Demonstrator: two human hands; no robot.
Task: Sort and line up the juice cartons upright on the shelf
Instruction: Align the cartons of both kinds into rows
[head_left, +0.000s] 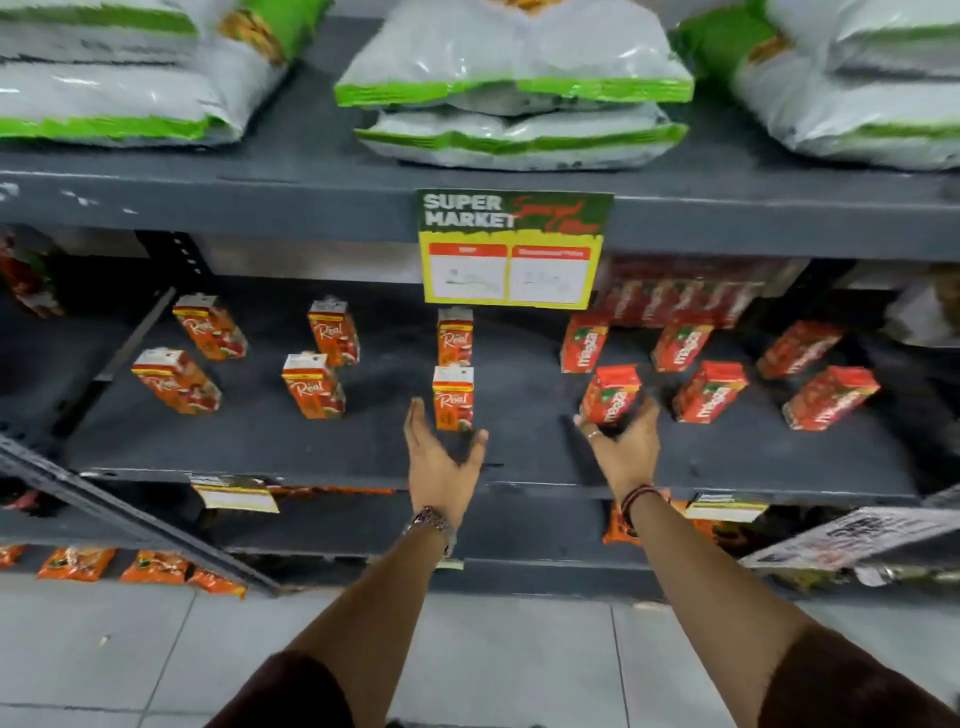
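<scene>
On the dark middle shelf (291, 447), several orange "Real" juice cartons (314, 385) stand upright on the left in pairs, one behind the other. Several red "Maaza" cartons (710, 392) stand the same way on the right. My left hand (441, 457) is open, palm turned inward, just below the front middle Real carton (453, 397); its fingers and thumb are spread to either side of the carton's base. My right hand (621, 449) is open and cupped around the base of the front left Maaza carton (610, 394), with the thumb by its lower left corner.
A "Super Market" price sign (513, 248) hangs from the shelf above, which holds large white and green bags (511, 78). A shrink-wrapped pack of red cartons (680, 299) sits at the back right. Orange packets (78, 564) lie on the bottom shelf above the tiled floor.
</scene>
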